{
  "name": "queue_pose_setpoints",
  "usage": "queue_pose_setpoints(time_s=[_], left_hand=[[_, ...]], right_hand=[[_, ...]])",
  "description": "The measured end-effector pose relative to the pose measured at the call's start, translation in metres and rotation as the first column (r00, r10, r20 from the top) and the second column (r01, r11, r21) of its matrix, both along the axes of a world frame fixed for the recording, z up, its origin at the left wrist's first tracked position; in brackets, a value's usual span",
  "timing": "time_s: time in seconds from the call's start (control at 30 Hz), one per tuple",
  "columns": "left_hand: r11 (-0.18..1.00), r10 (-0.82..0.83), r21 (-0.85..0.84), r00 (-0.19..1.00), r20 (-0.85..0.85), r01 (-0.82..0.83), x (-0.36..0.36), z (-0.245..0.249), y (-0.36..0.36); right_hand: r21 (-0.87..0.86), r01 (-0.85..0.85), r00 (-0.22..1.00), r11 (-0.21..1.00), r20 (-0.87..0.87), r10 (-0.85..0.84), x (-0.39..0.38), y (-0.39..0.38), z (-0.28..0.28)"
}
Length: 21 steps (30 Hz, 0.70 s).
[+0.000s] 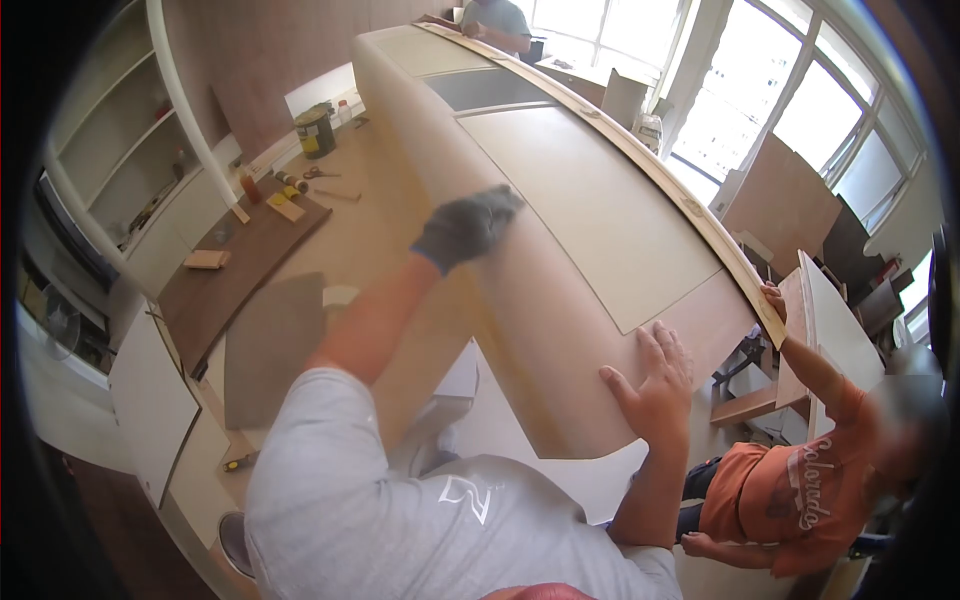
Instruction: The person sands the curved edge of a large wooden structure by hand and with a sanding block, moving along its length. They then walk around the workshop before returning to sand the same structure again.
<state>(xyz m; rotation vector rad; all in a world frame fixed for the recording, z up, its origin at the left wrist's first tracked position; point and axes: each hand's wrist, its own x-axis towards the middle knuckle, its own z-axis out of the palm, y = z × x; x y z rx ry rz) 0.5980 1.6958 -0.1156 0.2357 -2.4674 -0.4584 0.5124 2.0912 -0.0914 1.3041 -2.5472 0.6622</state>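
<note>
A long, pale wooden panel point(545, 265) with a rounded near side runs away from me. Set into its top are a large cream rectangle point(600, 205) and a dark grey strip point(487, 89). On the rounded side rests my left hand point(468, 228), in a dark grey glove with a blue cuff. Its fingers are blurred, and whether anything is under them is hidden. My bare right hand point(655, 378) lies flat with fingers spread on the panel's near end, by the cream rectangle's corner.
At right, a person in an orange shirt point(790, 490) grips the thin wooden strip point(735, 265) along the panel's far edge. Another person point(495, 22) is at the far end. Left are a can point(315, 132), scissors point(320, 173) and a brown board point(240, 270).
</note>
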Motion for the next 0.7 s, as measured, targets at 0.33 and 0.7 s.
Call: queue_pose_setpoints(time_s=[0.33, 0.7], left_hand=[[0.998, -0.039, 0.048, 0.992, 0.119, 0.033, -0.022, 0.024, -0.066], [0.946, -0.239, -0.104, 0.878, 0.415, 0.307, -0.019, 0.065, -0.104]], right_hand=[[0.047, 0.086, 0.992, 0.995, 0.089, -0.090, 0.007, 0.001, 0.009], [-0.014, 0.117, 0.987, 0.993, 0.113, -0.114, 0.000, 0.001, 0.010]])
